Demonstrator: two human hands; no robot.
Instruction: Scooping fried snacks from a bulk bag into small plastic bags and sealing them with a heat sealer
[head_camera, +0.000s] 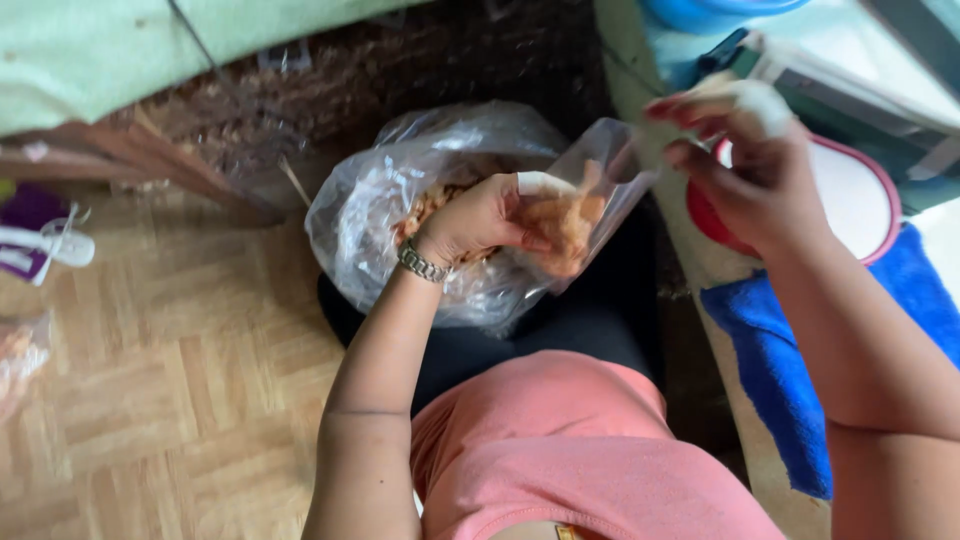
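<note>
My left hand (495, 215), a metal watch on its wrist, is pushed into a small clear plastic bag (600, 170) and is closed around a handful of light brown snack pieces (565, 225). My right hand (745, 150) pinches the small bag's upper right edge with thumb and fingertips; one fingertip is wrapped in white tape. Behind my left hand lies a large crumpled clear plastic bag (400, 190) holding more brown pieces. Both bags rest over my lap, above black trousers and a pink shirt.
A red-rimmed round lid or bowl (860, 200) sits at right on a blue towel (770, 350). Parquet floor (150, 380) spreads left, with a purple and white object (40, 240) and another snack bag (15, 360) at the left edge. Brown woven matting lies ahead.
</note>
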